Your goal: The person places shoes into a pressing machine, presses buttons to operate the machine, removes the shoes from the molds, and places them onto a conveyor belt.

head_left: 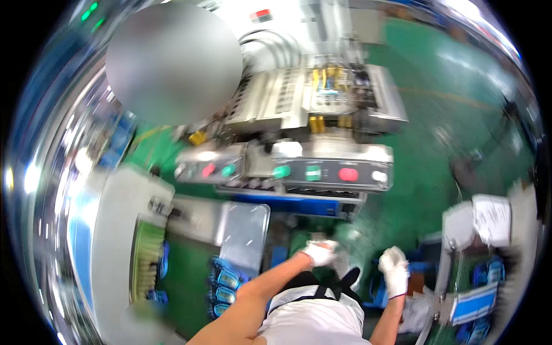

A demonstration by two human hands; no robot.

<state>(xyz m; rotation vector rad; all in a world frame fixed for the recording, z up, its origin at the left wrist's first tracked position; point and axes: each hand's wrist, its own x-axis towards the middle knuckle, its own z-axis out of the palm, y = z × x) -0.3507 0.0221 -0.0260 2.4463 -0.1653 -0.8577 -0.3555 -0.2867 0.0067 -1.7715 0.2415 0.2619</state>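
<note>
Over here, the blue piece (376, 294) sits just beside the right hand (394, 270), off the left edge of the grey rack (443, 282); it looks like stiff, fairly light plastic, perhaps slick under gloves, best gripped by its rim. That hand's fingers seem curled, while the left hand (320, 253) is blurred; I can't tell whether either holds anything.

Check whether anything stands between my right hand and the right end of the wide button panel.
Nothing visible does: only green floor shows between the right hand and that end of the wide button panel, though the picture is blurred.
</note>
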